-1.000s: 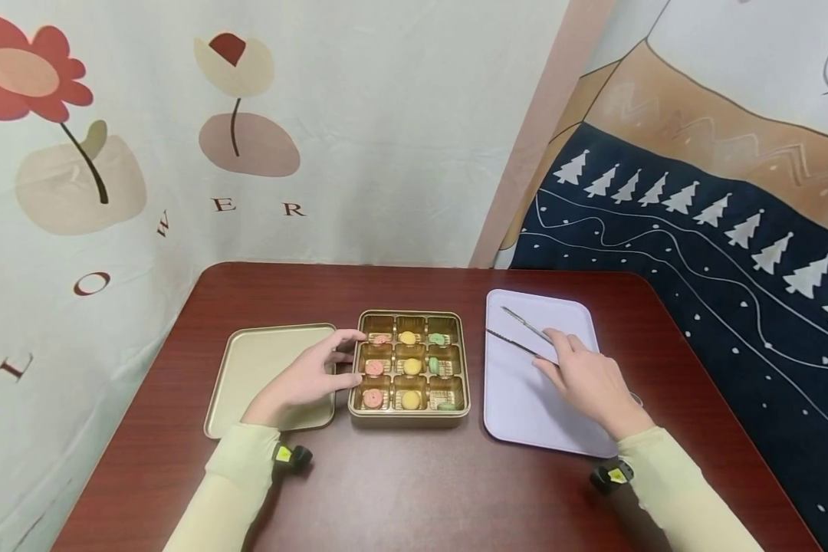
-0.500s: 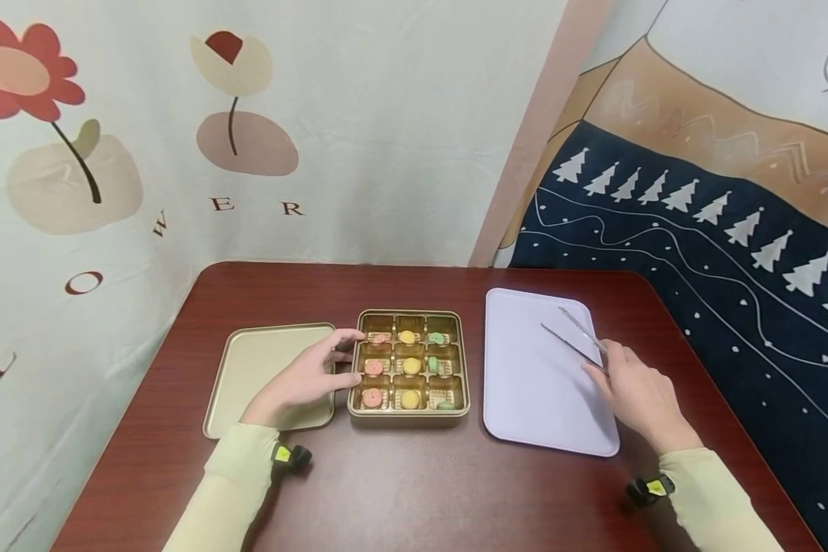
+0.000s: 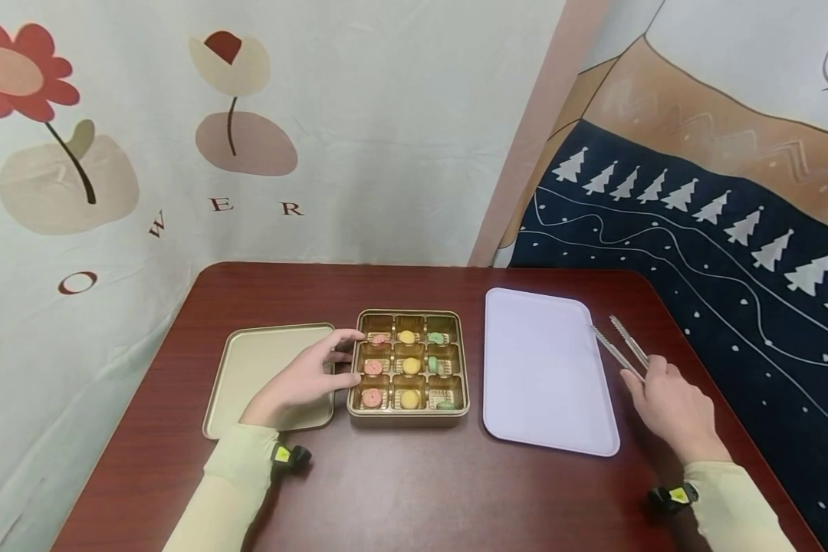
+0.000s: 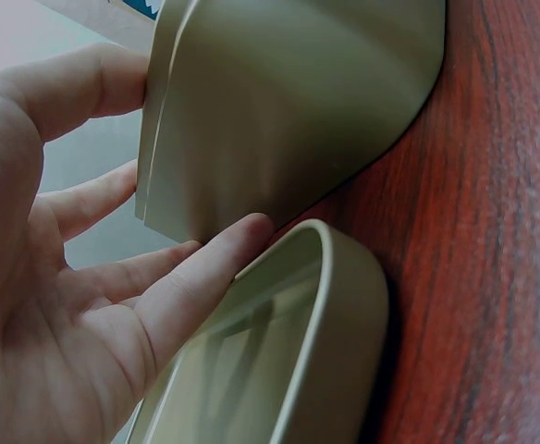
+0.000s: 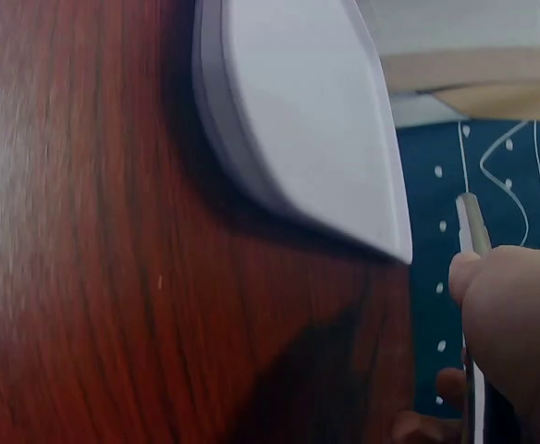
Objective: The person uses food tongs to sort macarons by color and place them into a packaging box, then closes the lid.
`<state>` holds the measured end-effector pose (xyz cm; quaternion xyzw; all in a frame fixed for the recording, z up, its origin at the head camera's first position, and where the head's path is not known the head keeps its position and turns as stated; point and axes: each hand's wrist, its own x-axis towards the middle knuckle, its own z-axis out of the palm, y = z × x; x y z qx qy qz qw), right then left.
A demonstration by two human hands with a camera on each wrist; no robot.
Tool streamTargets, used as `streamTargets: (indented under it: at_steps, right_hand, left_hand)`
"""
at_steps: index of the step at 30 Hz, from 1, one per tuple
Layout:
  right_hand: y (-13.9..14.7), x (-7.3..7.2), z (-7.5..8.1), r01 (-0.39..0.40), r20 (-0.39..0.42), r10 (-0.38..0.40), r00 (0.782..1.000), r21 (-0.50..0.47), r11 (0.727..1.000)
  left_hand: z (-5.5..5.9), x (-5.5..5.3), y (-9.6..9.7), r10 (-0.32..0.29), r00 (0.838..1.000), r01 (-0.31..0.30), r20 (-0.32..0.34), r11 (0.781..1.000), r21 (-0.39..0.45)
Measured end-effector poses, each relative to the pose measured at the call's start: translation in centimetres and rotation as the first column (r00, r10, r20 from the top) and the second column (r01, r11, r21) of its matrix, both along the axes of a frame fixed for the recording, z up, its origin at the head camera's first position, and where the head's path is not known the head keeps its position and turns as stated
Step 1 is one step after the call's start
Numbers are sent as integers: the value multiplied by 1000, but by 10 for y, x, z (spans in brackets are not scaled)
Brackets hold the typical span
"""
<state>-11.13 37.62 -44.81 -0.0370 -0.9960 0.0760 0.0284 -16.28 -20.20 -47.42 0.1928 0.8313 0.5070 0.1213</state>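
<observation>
My left hand is at the left side of a gold tin, thumb and fingertips touching its edge. The left wrist view shows those fingers spread loosely along the tin's outer wall. Inside, a gold divider holds small round macarons: pink ones on the left, yellow ones in the middle column, green ones on the right. Just past the right edge of a tray, my right hand grips metal tongs. Their arms stand apart with nothing between the tips.
Left of the tin lies its gold lid, inner side up, partly under my left forearm and hand. A pale lilac tray bears nothing and lies right of the tin. Behind the brown table hang printed cloths.
My right hand has moved rightward with the tongs, from over the tray to beyond its right edge. My left hand, the tin and the macarons stay as they were.
</observation>
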Motion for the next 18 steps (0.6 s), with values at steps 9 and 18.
streamTargets:
  at_steps: [9, 18]
  right_hand:
    - [21, 3, -3, 110, 61, -111, 992, 14, 994]
    - [33, 1, -6, 176, 158, -178, 971, 25, 984]
  left_hand:
    - [-1, 0, 0, 9, 1000, -9, 18, 1000, 5]
    - [-1, 0, 0, 7, 1000, -7, 18, 1000, 0]
